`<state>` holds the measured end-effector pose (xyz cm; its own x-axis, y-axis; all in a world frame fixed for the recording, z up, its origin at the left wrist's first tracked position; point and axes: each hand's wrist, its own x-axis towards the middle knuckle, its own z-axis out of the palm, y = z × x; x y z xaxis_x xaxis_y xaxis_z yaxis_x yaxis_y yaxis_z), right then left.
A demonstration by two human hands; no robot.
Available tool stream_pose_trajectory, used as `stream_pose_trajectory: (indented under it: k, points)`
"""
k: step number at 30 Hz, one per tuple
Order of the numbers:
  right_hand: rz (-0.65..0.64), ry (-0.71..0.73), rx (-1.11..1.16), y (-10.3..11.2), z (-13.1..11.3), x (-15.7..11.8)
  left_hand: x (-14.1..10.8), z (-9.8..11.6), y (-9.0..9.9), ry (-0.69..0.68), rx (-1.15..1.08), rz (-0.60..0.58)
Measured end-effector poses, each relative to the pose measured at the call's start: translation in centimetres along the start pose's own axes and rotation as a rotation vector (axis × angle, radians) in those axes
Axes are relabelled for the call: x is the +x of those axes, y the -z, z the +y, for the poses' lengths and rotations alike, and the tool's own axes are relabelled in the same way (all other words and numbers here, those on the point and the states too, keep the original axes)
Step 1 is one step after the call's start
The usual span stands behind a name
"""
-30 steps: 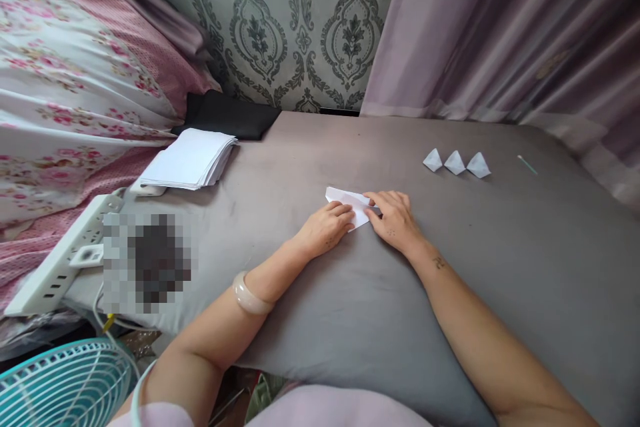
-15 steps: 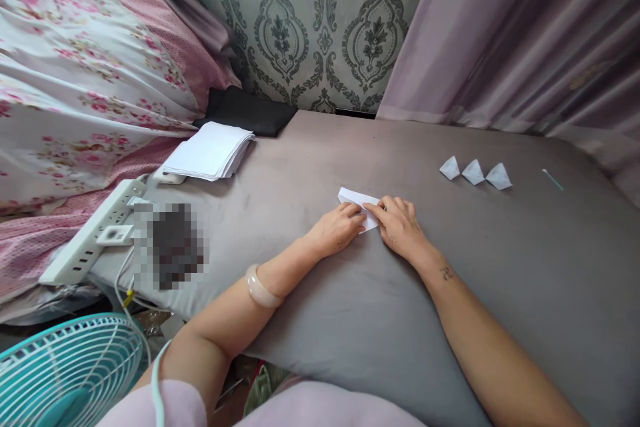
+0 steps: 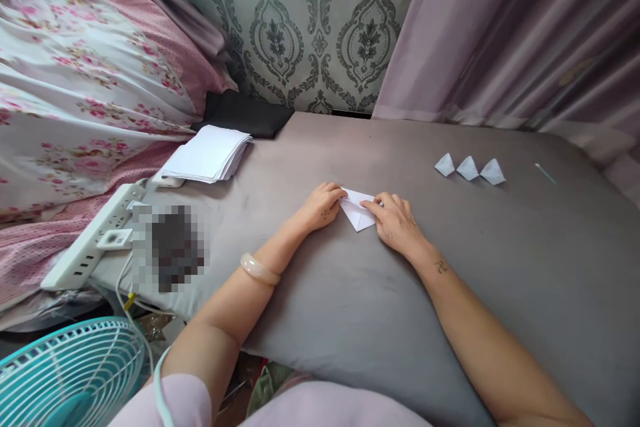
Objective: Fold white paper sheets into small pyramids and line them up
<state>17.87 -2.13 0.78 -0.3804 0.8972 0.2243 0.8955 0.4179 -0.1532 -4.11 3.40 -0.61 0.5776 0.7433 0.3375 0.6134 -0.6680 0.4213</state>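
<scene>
A folded sheet of white paper (image 3: 358,212) lies on the grey cloth between my hands, its pointed end toward me. My left hand (image 3: 324,205) pinches the paper's upper left corner, fingers closed together. My right hand (image 3: 397,219) holds the right side, with a finger pressed onto the folded surface and the others curled at the edge. The paper's right corner is partly hidden under that hand. To the right stand three small folded white paper pieces (image 3: 469,168) in a row.
A stack of white paper (image 3: 207,155) lies at the left, in front of a black folded item (image 3: 245,113). Nearer are a white power strip (image 3: 95,240) and a blurred-out object (image 3: 175,247). A turquoise fan (image 3: 75,373) stands lower left. A thin stick (image 3: 546,174) lies far right.
My left hand has moved from the paper's lower middle up to its upper left corner, uncovering the pointed front flap. My right hand stays on the right side.
</scene>
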Motion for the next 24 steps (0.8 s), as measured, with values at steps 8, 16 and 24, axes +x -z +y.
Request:
stream_pose_trajectory:
  k: [8,16,24]
  points:
    - [0.038,-0.035,0.160,0.0,0.6,-0.4,-0.1,-0.6,0.6,-0.134,0.005,-0.054]
    - [0.051,-0.013,0.160,0.6,0.9,-1.7,-0.3,-0.4,1.4,-0.169,0.059,-0.113]
    - [0.058,-0.059,0.166,1.2,0.7,-3.1,-0.7,-0.1,2.2,-0.164,0.135,-0.194]
